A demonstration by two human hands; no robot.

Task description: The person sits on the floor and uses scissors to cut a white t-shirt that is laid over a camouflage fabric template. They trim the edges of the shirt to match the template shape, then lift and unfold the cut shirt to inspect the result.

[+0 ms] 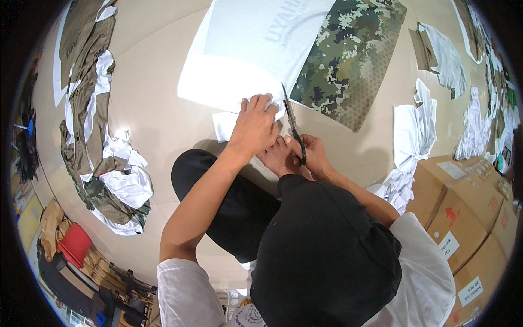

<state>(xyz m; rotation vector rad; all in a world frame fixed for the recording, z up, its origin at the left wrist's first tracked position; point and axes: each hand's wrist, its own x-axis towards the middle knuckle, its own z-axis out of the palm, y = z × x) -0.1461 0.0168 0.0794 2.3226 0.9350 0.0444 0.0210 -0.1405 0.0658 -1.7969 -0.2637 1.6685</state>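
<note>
A large white cloth panel (229, 65) with faint show-through lettering is spread on the floor in front of me. My left hand (253, 124) is closed on its near edge, fingers bent. My right hand (315, 154) grips the handles of black scissors (292, 122), whose blades point away from me beside the cloth's right corner; whether they cut into it I cannot make out. A bare foot (280, 157) lies between my hands. Just right of the blades is a green camouflage cloth panel (348, 65). A small white cloth piece (222, 125) shows under my left wrist.
Brown, white and camouflage cloth pieces (90, 125) lie along the left. White cloth pieces (411, 131) are heaped on the right, near stacked cardboard boxes (463, 207). A red item (75, 244) sits among clutter at lower left. My black-clad knees (327, 245) rise close below my hands.
</note>
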